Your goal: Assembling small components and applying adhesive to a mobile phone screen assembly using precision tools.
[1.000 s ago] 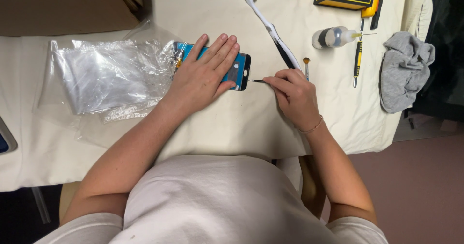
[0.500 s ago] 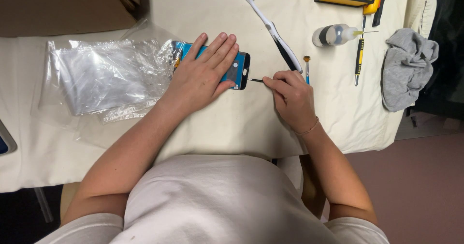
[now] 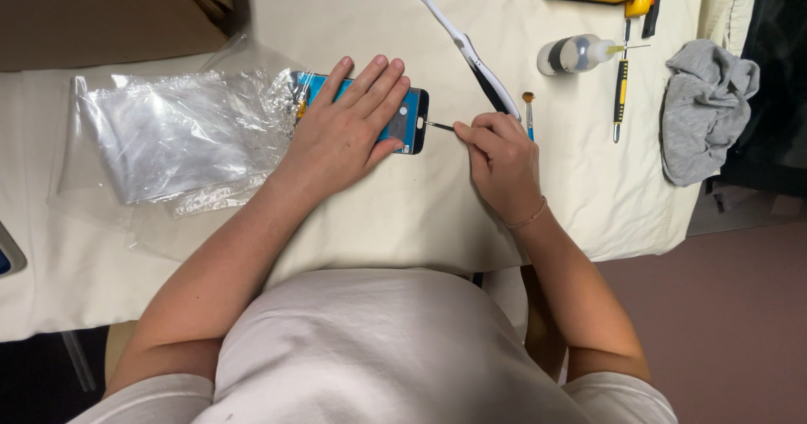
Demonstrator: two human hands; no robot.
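A phone (image 3: 403, 121) with a blue face is pressed flat onto the cream tablecloth (image 3: 403, 214) by the left hand (image 3: 345, 134), whose fingers are spread open across it. A thin metal tool (image 3: 440, 126) is pinched in the closed right hand (image 3: 503, 159), just right of the phone, and its tip is held at the phone's right end. Left of the phone, crumpled clear plastic bags (image 3: 168, 134) are spread, one edge touching it. Behind and to the right of the phone a toothbrush (image 3: 466, 50) is laid at a slant, with a small brush (image 3: 529, 113) just beside it. Further right of the phone a small bottle (image 3: 576, 54), a yellow-handled screwdriver (image 3: 620, 92) and a grey cloth (image 3: 702, 109) are seen.
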